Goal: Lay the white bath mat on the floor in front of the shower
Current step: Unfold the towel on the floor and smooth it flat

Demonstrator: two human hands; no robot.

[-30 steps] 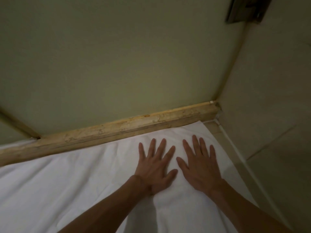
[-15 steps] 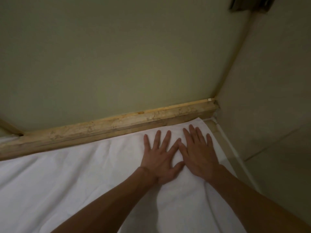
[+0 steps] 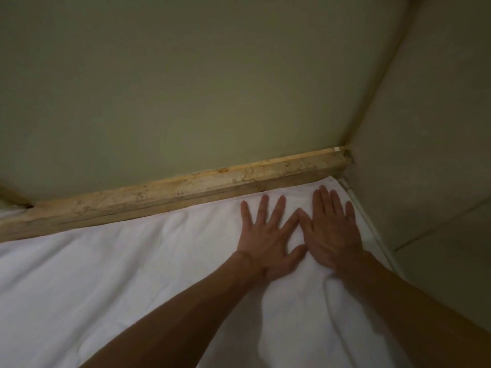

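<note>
The fingers (image 3: 279, 208) of the left hand (image 3: 265, 241) are lying straight and spread wide, holding nothing, and those of the right hand (image 3: 332, 235) are doing the same just beside them, both palms pressing flat on the white bath mat (image 3: 132, 274). The hands seem to be smoothing the mat's far right corner so it sits snug and flat. The mat is lying spread on the floor, its far edge running along the stone curb (image 3: 186, 191), presumably the shower's threshold. Behind the curb a pale panel (image 3: 186, 88) is rising. The side wall (image 3: 425, 128) and a white strip (image 3: 372, 229) at its foot are closing in on the right, leaving the corner little room, and a crease is showing by the right wrist.
</note>
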